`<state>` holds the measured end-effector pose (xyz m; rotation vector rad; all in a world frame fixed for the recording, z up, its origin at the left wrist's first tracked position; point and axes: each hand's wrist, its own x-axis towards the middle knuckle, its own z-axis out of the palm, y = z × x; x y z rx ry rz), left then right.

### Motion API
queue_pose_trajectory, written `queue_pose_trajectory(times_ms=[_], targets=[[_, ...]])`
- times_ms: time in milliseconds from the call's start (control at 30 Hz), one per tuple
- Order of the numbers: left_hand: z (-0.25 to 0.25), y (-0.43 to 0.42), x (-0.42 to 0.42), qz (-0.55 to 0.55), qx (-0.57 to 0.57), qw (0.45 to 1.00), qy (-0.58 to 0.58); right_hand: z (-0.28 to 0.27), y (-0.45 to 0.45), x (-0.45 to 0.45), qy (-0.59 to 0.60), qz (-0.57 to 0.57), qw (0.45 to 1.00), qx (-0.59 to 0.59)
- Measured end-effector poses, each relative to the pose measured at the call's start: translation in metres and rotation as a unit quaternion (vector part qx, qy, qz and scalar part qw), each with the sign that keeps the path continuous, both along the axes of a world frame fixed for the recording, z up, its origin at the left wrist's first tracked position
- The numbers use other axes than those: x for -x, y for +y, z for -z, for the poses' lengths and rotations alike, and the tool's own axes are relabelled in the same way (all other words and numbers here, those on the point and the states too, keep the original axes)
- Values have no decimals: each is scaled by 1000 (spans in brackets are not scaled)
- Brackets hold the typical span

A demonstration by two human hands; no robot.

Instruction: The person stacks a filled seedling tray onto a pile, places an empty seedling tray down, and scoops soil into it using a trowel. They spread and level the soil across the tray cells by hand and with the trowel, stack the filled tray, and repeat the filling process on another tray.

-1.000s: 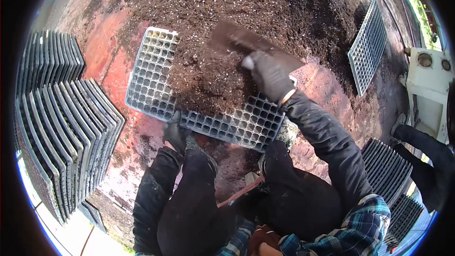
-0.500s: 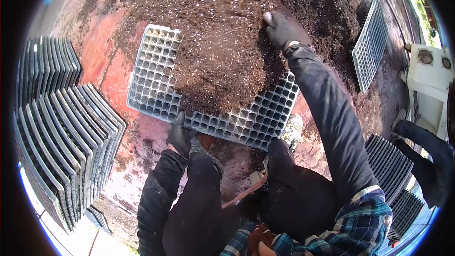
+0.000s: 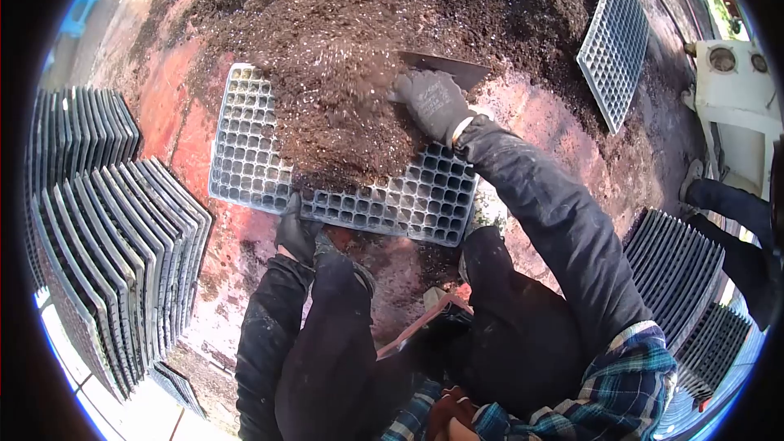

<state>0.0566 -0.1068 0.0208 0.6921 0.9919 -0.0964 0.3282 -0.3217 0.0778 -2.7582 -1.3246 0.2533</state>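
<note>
- Head: a flat blade (image 3: 459, 72) is gripped in the right hand (image 3: 434, 104), near the cell tray's (image 3: 245, 147) far right corner.
- The tray is laid crosswise, its near rim touched by the left hand (image 3: 296, 233), whose closure cannot be told.
- Its middle is buried under soil (image 3: 339, 110); stacked trays (image 3: 122, 261) are set leftward.
</note>
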Motion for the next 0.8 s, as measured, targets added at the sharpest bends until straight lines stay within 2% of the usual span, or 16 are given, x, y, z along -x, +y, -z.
queue_pose_trajectory(times_ms=[67,133,233,300,367,467,500,567,600,633,667,800], targets=[[-6,-5,1,0,-18,1000,-10,5,-13,15,-64,-34,997,12],[-11,-10,0,-17,-30,999,-5,2,-22,29,-32,-35,998,27],[-26,-24,-2,2,24,1000,12,4,-34,40,-48,-54,997,39],[-31,-35,-3,61,66,996,-27,3,-40,38,-40,-63,996,58],[-29,-44,-7,71,56,996,-20,-2,-49,33,-37,-64,994,82],[-25,-56,-19,101,47,994,-8,-9,-60,20,-51,8,998,37],[-22,-59,-28,118,45,992,-6,-10,-63,8,-3,57,998,14],[-8,-64,-37,123,59,991,-13,-15,-74,-14,-25,131,987,-84],[-7,-68,-40,123,60,990,-10,-13,-79,-29,1,187,975,-119],[-9,-70,-44,127,70,989,-17,-6,-87,-43,-15,198,964,-177],[-12,-73,-50,131,79,988,-25,-5,-91,-61,-19,218,961,-172],[-22,-67,-52,129,89,984,80,19,-80,-117,-16,247,966,-76]])
